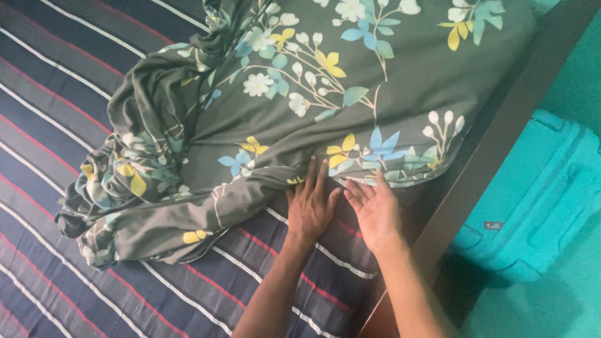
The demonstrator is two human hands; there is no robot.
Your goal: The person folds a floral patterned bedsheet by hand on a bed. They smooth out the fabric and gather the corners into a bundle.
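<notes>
**Pressing both hands at the floral sheet's edge**

Starting on the far left of my view, I see the striped mattress cover (pixel 56 125), dark blue and grey with thin red and white lines, running under everything. Up and to the left of my left hand, the grey-green floral sheet (pixel 263 125) is bunched into a crumpled heap, its folds piled loosely on the stripes. The rest of the sheet spreads smoother above both hands and off the top of the frame, printed with white, yellow and blue flowers.

My left hand (pixel 310 206) lies flat, palm down, fingers spread a little and straight, with the fingertips (pixel 313 168) touching the lower edge of the sheet. That grip is open and pinches nothing. Just beside it to the right, my right hand (pixel 375 213) also lies flat and open, fingers extended and reaching the same edge where the sheet folds over near the corner of the bed; I cannot tell whether its fingertips slip under the cloth or only rest against it. The two hands are near each other but apart.

Right of my right hand runs the dark wooden bed frame (pixel 501 138), slanting across the view. Beyond it, well apart from both hands, a turquoise hard-shell suitcase (pixel 538 200) lies on a teal floor (pixel 563 300).
</notes>
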